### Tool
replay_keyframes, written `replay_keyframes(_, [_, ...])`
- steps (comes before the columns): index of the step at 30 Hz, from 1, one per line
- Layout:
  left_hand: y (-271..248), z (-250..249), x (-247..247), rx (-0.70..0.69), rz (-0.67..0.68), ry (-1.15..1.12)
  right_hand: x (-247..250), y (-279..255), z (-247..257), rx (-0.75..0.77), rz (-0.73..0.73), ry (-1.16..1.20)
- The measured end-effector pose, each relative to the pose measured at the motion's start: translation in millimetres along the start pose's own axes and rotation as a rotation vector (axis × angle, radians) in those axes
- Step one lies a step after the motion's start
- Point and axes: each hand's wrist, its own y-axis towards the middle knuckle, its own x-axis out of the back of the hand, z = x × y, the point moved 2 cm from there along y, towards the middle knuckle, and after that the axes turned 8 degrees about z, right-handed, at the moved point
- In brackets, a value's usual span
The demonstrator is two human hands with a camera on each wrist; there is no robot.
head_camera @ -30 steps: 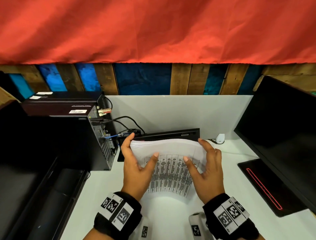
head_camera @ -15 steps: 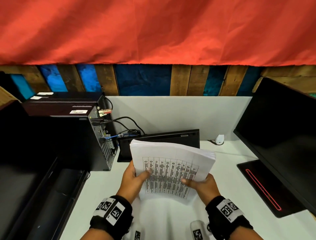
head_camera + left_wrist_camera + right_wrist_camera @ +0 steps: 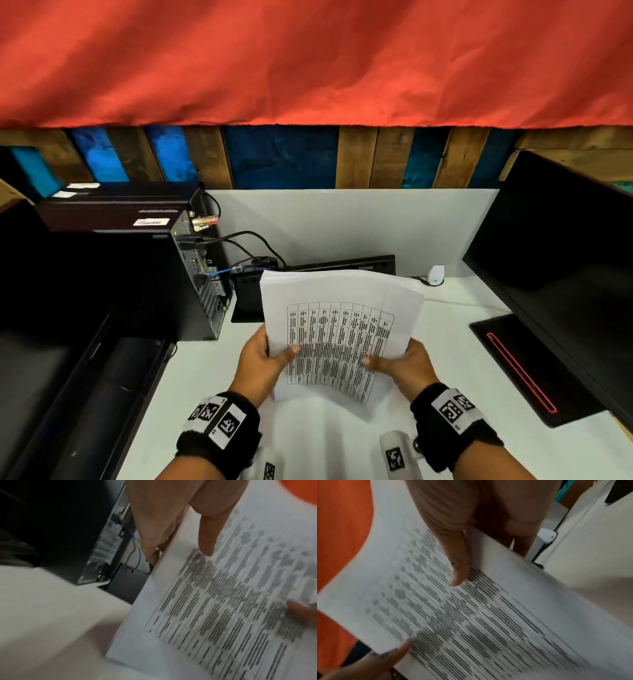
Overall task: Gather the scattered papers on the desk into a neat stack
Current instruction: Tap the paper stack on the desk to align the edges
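A stack of white papers (image 3: 339,325), its top sheet printed with a table, is held tilted up above the white desk (image 3: 462,342). My left hand (image 3: 270,353) grips its lower left edge, thumb on the front and fingers behind. My right hand (image 3: 397,359) grips the lower right edge the same way. The left wrist view shows the papers (image 3: 223,608) blurred, with my left thumb (image 3: 205,540) on the printed sheet. In the right wrist view my right thumb (image 3: 458,568) presses the papers (image 3: 488,615), whose far edges are slightly fanned.
A black computer tower (image 3: 164,274) with cables (image 3: 246,240) stands at the left. A flat black device (image 3: 342,267) leans on the white partition behind the papers. A black monitor (image 3: 565,274) and its base (image 3: 524,366) fill the right side. A small white object (image 3: 435,275) sits at the back.
My hands have slid from the upper sides of the bowed stack down to its lower edges. The stack has straightened and is now lifted and tilted slightly to the right.
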Motion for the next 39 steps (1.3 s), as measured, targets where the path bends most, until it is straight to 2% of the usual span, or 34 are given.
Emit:
replay_keyframes(3, [-5.0,15.8,-0.8,0.095,-0.015,-0.008,-1.9,0.5,-21.0,-0.047,0.009,-0.038])
replay_keyframes(6, [-4.3,12.7,0.1,0.073,-0.076,-0.052,-2.9,0.1,-25.3,-0.044,0.041,-0.023])
replay_keyframes(9, [0.5,-2.9,2.7,0.044,-0.108,-0.112,0.1,-3.2,-20.9,-0.071,0.148,-0.023])
replay_keyframes(11, [3.7,-10.8,7.6,0.035,-0.147,-0.209,4.4,-6.1,-21.9,-0.117,0.218,-0.009])
replay_keyframes(13, [5.7,-16.7,11.8,0.021,-0.151,-0.387,9.6,-7.2,-25.8,-0.148,0.220,0.022])
replay_keyframes(17, [7.9,-21.7,11.0,-0.023,-0.136,-0.647,13.5,1.2,-27.4,-0.092,0.126,0.289])
replay_keyframes(20, [3.4,-22.7,-3.6,-0.004,-0.063,-0.685,-5.1,3.1,-12.8,-0.048,0.207,0.532])
replay_keyframes(22, [1.5,-21.2,-12.0,0.016,-0.027,-0.704,-17.4,2.8,-5.2,-0.030,0.196,0.601])
replay_keyframes(24, [3.5,-21.4,-9.2,0.017,-0.021,-0.694,-17.2,2.8,0.8,-0.006,0.066,0.554])
replay_keyframes(27, [10.9,-14.7,26.4,0.038,-0.081,-0.582,8.1,3.9,3.8,0.033,-0.115,0.336])
replay_keyframes(30, [13.5,-13.0,68.2,0.024,-0.154,-0.469,41.3,0.9,5.8,0.100,-0.202,0.216])
replay_keyframes(32, [8.2,-11.8,80.2,0.007,-0.098,-0.356,54.5,-0.9,6.4,0.115,-0.247,0.171])
replay_keyframes(34, [5.1,-5.9,76.1,0.055,-0.016,-0.170,59.7,0.5,1.8,0.119,-0.278,0.123])
replay_keyframes(36, [0.4,4.4,62.0,0.093,0.024,-0.085,53.5,2.1,-5.7,0.104,-0.291,0.026])
replay_keyframes(39, [-5.2,15.4,36.8,0.049,-0.077,-0.098,36.2,-1.3,-15.9,0.102,-0.286,0.010])
